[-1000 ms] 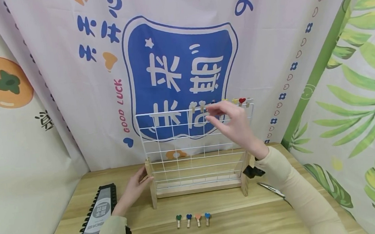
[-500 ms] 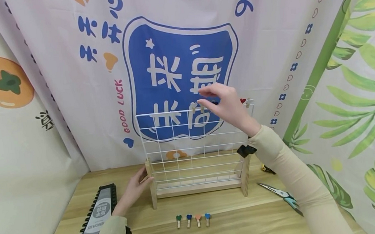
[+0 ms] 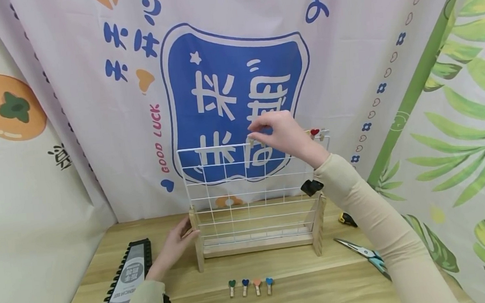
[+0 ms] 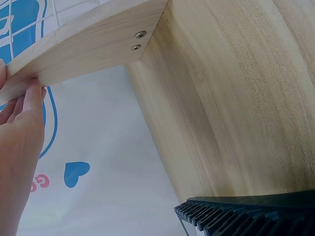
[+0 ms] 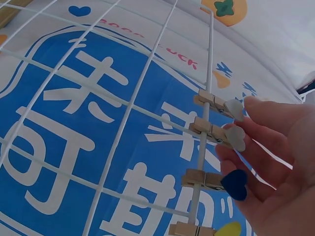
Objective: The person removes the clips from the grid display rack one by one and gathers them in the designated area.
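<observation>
1. The step in hand looks like work on the row of small wooden heart clips along the top wire of the white wire grid rack [image 3: 246, 189], which stands on the wooden table [image 3: 306, 285] at the centre of the head view.
2. The person's right hand [image 3: 282, 136] is raised to the rack's top edge, just right of centre. In the right wrist view its fingertips [image 5: 256, 110] lie against the heads of the two uppermost grey heart clips [image 5: 235, 109]. Whether they pinch a clip or only touch it cannot be told.
3. Below these on the same wire sit a dark blue heart clip [image 5: 234, 184] and a yellow heart clip [image 5: 229, 230]. A red heart clip [image 3: 314, 131] shows past the hand in the head view.
4. The left hand [image 3: 174, 246] grips the rack's wooden left post [image 4: 74, 49], fingers pressed on the wood, steadying it.
5. Four loose clips [image 3: 251, 286] lie in a row on the table in front of the rack, at lower centre.
6. The next move likely calls for a firm pinch on a clip's tail to open it against the wire, while the left hand keeps the rack from tipping.
</observation>
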A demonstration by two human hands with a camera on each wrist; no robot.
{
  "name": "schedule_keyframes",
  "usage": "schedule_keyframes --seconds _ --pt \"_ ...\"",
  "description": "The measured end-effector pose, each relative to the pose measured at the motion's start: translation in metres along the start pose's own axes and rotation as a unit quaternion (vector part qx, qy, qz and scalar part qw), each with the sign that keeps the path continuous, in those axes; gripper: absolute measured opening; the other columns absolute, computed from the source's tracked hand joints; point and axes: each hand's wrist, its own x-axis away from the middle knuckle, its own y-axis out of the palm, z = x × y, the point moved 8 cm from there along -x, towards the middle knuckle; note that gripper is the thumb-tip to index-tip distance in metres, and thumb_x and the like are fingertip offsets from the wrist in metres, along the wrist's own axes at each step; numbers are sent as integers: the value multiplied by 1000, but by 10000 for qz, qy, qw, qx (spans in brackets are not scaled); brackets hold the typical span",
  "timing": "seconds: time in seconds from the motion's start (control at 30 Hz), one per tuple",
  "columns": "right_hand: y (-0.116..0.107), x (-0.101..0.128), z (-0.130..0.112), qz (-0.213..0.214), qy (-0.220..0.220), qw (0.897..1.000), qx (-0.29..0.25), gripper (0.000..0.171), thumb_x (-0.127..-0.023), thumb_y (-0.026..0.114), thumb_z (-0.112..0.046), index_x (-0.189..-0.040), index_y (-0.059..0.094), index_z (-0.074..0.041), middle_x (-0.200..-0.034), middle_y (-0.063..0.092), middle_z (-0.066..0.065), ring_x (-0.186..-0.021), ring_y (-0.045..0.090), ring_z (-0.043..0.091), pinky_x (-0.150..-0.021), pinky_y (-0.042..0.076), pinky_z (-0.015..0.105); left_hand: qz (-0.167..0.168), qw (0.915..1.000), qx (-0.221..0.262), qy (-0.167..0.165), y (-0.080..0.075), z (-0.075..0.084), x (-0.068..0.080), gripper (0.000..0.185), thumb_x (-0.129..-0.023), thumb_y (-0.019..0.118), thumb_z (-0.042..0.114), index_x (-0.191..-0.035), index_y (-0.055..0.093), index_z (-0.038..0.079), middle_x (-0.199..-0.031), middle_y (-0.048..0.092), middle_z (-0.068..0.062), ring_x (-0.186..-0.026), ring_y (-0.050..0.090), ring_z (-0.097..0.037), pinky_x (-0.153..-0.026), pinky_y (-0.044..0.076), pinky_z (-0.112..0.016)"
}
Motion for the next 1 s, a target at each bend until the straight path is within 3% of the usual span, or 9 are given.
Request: schedule_keyframes --seconds 0.43,0.77,1.0 --pt "2 -3 -5 52 6 9999 113 12 -91 73 -16 -96 78 -6 -92 75 10 -84 67 21 -80 61 38 -18 10000 65 9 -1 0 1 62 -99 61 13 -149 33 -10 -148 43 -33 -138 44 -47 -112 40 -53" --pt "0 -1 -6 379 20 9993 67 11 -89 74 -15 -91 78 -5 -85 73 8 -74 63 18 -67 56 27 -33 10000 45 31 -1 1 1 63 -99 61 13 -150 32 -9 -148 43 -33 -137 44 -48 -112 41 -54" --pt "-7 -2 -7 580 -4 9983 11 11 -89 75 -16 -90 79 -5 -85 75 9 -75 69 19 -74 62 33 9 10000 9 12 -1 2 1 63 -98 62 12 -149 33 -10 -148 43 -33 -136 45 -48 -111 41 -54"
